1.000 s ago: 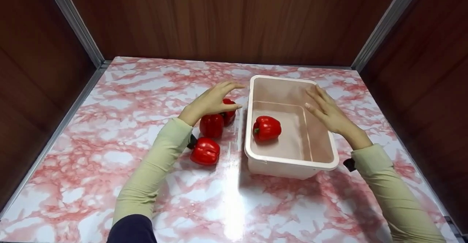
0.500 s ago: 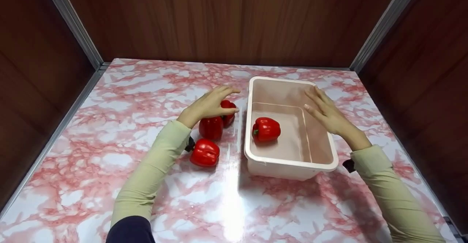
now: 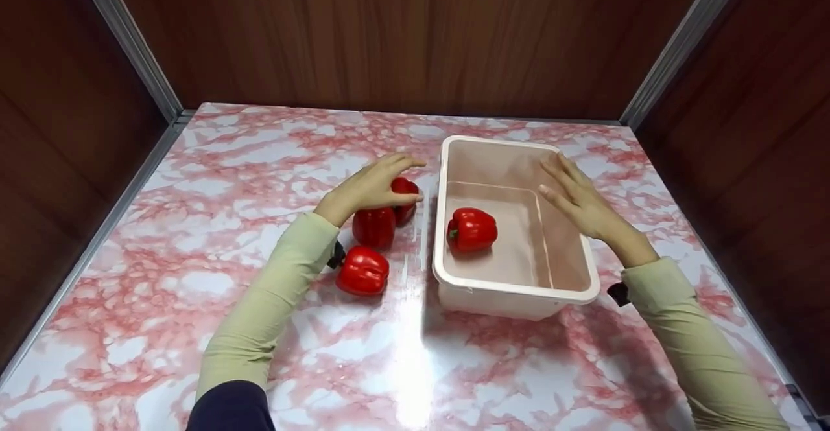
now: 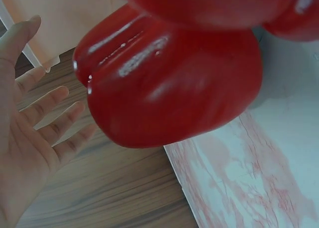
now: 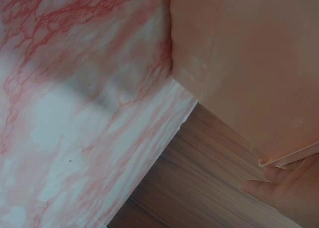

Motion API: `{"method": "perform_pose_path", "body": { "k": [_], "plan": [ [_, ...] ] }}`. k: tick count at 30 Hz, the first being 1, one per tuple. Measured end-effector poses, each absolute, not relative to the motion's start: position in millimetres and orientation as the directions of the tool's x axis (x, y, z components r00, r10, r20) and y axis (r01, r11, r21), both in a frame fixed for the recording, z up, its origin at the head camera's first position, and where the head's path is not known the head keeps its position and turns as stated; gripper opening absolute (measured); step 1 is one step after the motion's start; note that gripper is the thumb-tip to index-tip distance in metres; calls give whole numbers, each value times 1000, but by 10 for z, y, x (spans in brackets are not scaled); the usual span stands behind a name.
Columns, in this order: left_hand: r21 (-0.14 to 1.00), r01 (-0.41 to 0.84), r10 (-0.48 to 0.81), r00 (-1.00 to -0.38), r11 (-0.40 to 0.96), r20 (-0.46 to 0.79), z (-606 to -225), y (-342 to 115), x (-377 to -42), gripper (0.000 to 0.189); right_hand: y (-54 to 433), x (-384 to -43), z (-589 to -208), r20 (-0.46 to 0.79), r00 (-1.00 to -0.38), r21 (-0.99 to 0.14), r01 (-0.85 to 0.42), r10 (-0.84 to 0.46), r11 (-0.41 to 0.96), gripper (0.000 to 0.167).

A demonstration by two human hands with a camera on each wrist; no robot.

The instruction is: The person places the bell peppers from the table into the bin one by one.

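Observation:
My left hand (image 3: 371,185) is held over the table just left of the bin, its fingers extended and the thumb apart, with nothing in its grasp. Under and beside it are three red bell peppers: one partly covered by the thumb (image 3: 405,207), a second bell pepper (image 3: 374,228) and a nearer bell pepper (image 3: 363,271). In the left wrist view a bell pepper (image 4: 174,83) looms beside the spread palm. My right hand (image 3: 579,201) is at the right rim of the pale pink bin (image 3: 515,290), fingers straight. Inside the bin lies another bell pepper (image 3: 473,229).
The table (image 3: 194,327) has a red and white marbled top. Brown wood-grain panels (image 3: 389,35) with metal corner posts enclose its back and sides. A bright reflection crosses the surface in front of the bin.
Since a second ago my left hand has shifted slightly down and away from the bin. Over the last half second, hands, peppers and bin look unchanged.

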State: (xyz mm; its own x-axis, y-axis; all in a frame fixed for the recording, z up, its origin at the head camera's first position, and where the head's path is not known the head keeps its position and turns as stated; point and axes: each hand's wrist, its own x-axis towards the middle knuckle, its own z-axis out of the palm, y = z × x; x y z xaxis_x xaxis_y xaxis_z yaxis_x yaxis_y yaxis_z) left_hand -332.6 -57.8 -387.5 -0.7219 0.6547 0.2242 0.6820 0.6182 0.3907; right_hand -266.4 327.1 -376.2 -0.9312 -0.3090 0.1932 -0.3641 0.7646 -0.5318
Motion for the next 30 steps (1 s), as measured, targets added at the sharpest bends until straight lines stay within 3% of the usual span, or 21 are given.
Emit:
{"method": "perform_pose_path", "body": {
  "k": [30],
  "plan": [
    [390,648,662,-740,655,117,-3926,-594,-3428,70,3275,-2667,-3774,183,-934,-548,-356,-306,757,58]
  ]
}}
